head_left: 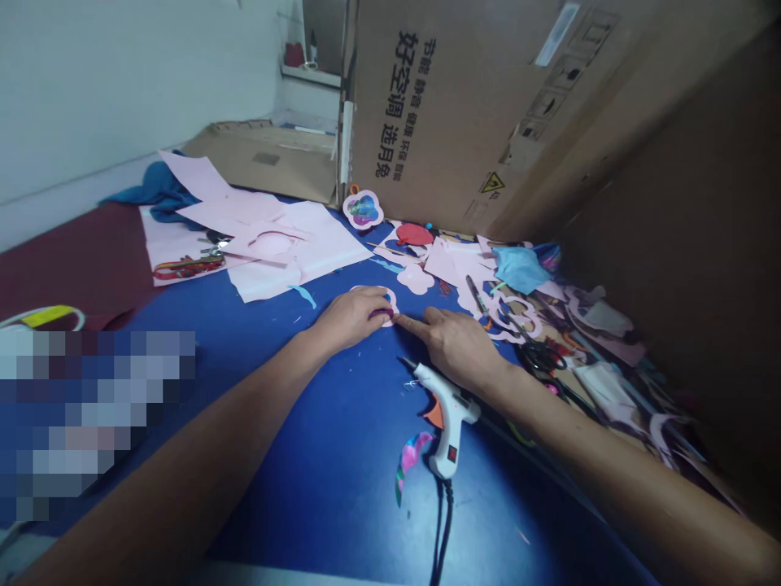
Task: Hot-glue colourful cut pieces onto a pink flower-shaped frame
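Note:
My left hand (351, 317) rests on the blue mat (342, 472), its fingers pressing a pink foam cut-out ring (384, 295) with a purple piece under the fingertips. My right hand (455, 343) lies beside it, the forefinger stretched out and touching the edge of the same cut-out. A white hot glue gun (444, 411) lies on the mat just under my right wrist, nozzle pointing up-left, cord running toward me.
Pink foam sheets (286, 240) and scraps lie at the back left. A finished flower shape (363, 209) leans by a big cardboard box (488, 106). Scissors (540, 356), a blue cloth (518, 267) and offcuts crowd the right side. A colourful scrap (410, 457) lies near the glue gun.

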Available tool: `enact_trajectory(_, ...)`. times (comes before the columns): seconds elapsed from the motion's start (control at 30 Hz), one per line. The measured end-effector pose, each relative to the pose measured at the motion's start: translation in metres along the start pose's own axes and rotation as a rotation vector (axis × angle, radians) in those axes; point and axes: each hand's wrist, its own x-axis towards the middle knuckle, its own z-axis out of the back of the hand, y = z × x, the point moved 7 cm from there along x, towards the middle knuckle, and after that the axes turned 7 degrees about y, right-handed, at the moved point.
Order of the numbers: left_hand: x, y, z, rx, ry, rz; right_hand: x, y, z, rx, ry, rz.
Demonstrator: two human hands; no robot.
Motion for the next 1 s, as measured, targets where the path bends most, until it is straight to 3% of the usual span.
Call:
enact_trajectory(0.47,-0.001,0.004,-0.003,0.021,-0.004,0.009,0.013,-0.017,-0.004,0.000,-0.009,-0.071)
enact_trajectory(1.0,0.000,0.004,-0.004,0.024,0.016,0.028,0.017,-0.009,-0.001,-0.001,0.017,-0.051)
